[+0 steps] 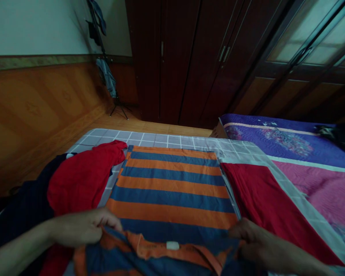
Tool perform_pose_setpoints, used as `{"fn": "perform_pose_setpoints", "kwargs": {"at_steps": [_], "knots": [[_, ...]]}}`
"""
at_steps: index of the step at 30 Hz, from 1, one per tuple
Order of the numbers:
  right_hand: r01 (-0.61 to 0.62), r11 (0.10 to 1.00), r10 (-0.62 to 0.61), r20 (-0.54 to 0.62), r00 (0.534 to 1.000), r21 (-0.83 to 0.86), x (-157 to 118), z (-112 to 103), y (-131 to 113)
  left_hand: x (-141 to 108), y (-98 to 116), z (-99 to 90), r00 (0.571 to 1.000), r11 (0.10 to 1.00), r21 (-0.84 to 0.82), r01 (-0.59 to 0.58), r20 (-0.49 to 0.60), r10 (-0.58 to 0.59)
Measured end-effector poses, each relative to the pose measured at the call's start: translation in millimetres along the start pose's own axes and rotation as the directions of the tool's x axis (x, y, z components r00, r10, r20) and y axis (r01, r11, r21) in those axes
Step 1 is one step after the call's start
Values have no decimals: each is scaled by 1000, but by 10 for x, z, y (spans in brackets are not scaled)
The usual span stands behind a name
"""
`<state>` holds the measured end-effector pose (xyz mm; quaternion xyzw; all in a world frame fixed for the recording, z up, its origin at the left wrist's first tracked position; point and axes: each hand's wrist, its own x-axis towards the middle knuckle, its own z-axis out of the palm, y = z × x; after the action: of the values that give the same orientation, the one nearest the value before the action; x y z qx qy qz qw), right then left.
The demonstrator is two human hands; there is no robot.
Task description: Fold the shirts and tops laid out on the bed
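Note:
An orange and blue striped shirt point(172, 184) lies spread on the bed, its hem toward the far edge. Its collar end is lifted near me, with a small white label showing at the neckline. My left hand point(83, 227) is closed on the fabric at the left shoulder. On the other side my right hand point(255, 243) pinches the right shoulder. Part of the near end of the shirt is cut off by the bottom of the view.
Left of the shirt is a heap of red point(83, 176) and dark blue point(25, 207) clothing. A folded red cloth point(264, 199) lies to the right on the grey checked sheet point(161, 140). Beyond are a purple and pink bedspread point(247, 130), a dark wardrobe point(175, 65) and a clothes stand point(102, 46).

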<state>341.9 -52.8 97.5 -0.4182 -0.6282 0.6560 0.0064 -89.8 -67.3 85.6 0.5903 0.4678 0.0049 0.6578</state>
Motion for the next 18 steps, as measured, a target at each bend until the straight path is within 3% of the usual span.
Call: {"fn": "perform_pose_setpoints", "kwargs": {"at_steps": [2,4,7,11,14,18], "knots": [[37,998,-37,2,999,57,206,-352,-242,167,275,-383,999,990,-137,-23,30,27],[50,996,-42,-91,995,78,474,-728,-383,378,423,-758,997,967,-241,-83,-18,81],[-20,994,46,-246,968,107,916,-1170,-348,729,373,-1140,970,925,-333,-181,-218,111],[-53,993,85,-354,931,101,1269,-1371,-78,1012,84,-1197,911,892,-354,-281,-391,133],[-25,992,69,-355,932,126,1261,-1388,6,990,-8,-1139,882,864,-372,-339,-445,154],[60,983,3,-345,939,172,1141,-1515,-112,913,64,-1226,825,824,-361,-437,-526,208]]}}
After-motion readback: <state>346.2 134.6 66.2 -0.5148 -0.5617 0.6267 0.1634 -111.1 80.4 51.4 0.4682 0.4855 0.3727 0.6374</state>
